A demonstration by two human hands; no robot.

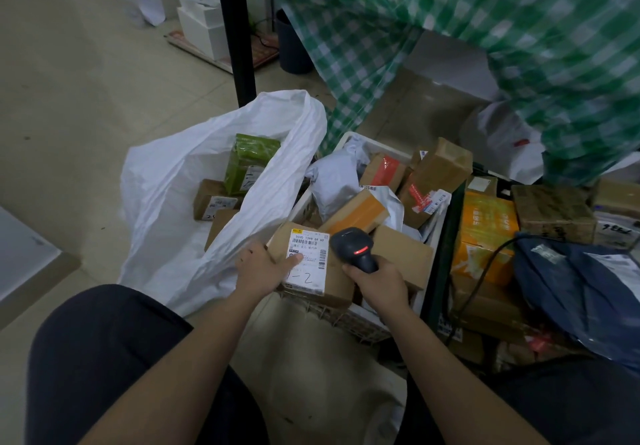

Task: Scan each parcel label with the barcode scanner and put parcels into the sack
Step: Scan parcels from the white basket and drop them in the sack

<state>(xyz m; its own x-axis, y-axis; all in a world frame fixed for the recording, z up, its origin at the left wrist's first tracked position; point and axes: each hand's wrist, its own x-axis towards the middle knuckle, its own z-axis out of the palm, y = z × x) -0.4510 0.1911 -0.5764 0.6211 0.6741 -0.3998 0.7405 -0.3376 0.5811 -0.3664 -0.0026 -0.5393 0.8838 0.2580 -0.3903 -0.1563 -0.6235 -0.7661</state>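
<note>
Scanning is in hand: the barcode scanner (pixel 353 247) is gripped in the right hand (pixel 379 280) over the label (pixel 306 257) of a parcel (pixel 311 264) pinched by the left hand (pixel 263 268) (at the crate's near edge), and transfer into the sack (pixel 194 181) is judged next.

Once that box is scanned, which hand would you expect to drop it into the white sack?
Probably the left hand. It already holds the labelled box, and the sack lies open on its side. The right hand is busy gripping the scanner.
</note>
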